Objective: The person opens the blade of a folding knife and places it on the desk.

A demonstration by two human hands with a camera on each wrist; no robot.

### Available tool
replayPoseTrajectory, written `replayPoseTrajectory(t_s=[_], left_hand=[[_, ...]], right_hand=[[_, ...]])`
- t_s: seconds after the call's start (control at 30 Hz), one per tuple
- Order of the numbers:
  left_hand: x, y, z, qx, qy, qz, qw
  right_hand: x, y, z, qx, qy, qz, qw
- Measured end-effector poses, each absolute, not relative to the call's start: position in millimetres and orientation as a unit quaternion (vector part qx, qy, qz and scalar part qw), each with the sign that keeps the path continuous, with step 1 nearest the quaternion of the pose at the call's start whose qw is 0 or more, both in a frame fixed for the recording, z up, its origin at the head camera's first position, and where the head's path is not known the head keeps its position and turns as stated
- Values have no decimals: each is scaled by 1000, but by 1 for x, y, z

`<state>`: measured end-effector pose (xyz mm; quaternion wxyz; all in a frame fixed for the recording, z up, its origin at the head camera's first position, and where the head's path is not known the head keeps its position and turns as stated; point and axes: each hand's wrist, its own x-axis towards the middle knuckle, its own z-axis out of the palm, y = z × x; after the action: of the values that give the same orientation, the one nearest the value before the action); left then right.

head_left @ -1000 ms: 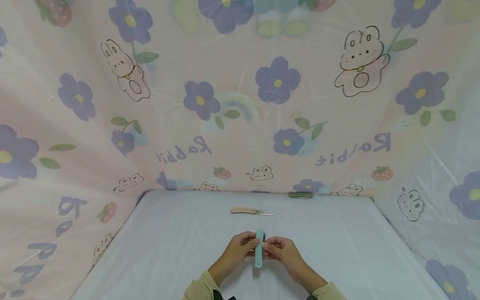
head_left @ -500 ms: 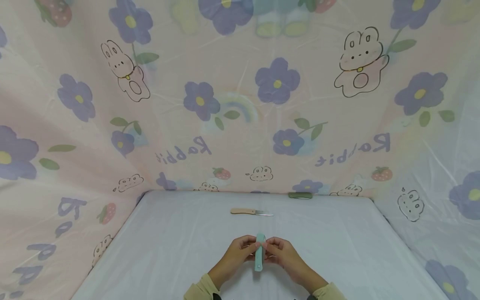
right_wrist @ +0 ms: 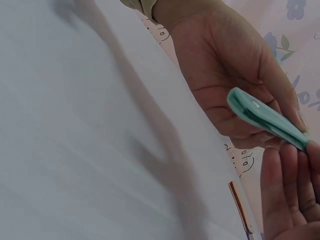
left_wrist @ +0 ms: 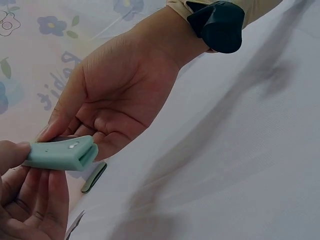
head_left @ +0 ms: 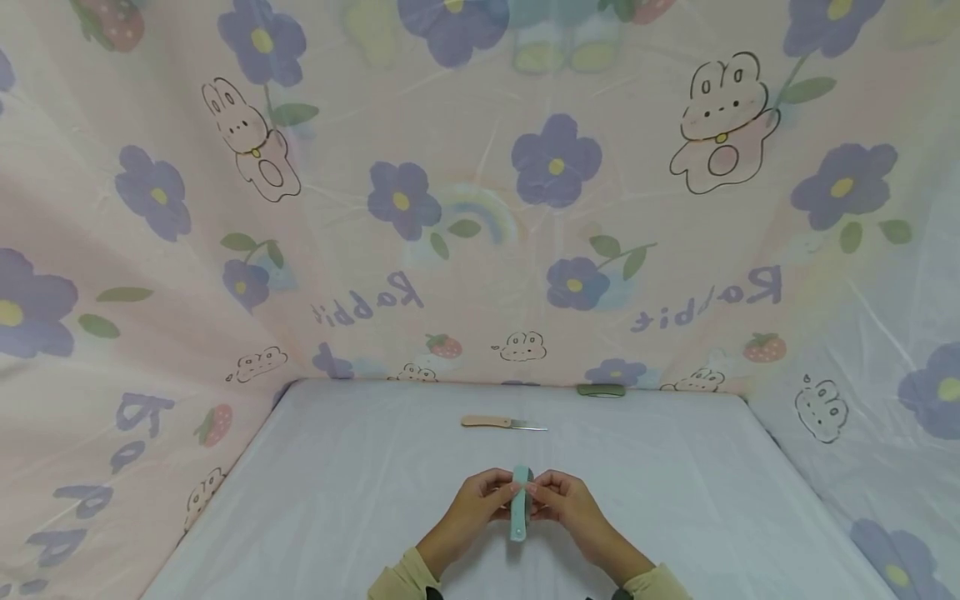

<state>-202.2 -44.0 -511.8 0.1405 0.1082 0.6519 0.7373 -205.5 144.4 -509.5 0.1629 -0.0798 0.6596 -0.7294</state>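
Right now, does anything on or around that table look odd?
Nothing looks spilled, and the mint tool shows no visible damage. The backdrop cloth is odd: its "Rabbit" lettering reads mirrored. A tan-handled knife lies blade-out, unheld, on the table.

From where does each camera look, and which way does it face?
Head: on the head, facing forward and down at the table; left hand, right hand, sleeves show.
Left wrist: on it, facing the mint-green folding knife; right palm, left fingers show.
Right wrist: on it, facing the same knife; left palm, right fingers show.
Head and right wrist share the tan-handled knife.
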Motion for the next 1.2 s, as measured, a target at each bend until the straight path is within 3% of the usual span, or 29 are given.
replayPoseTrajectory(t_s=[0.33, 0.73, 1.2], left_hand=[[-204, -46, -517, 93, 652, 743, 122], [-202, -48, -525, 79, 664, 724, 167], [-201, -49, -526, 103, 670, 710, 189]], right_hand=[[-203, 145, -514, -53, 667, -730, 138], [-201, 156, -516, -87, 661, -716, 206], [-203, 156, -511, -93, 692, -683, 215]])
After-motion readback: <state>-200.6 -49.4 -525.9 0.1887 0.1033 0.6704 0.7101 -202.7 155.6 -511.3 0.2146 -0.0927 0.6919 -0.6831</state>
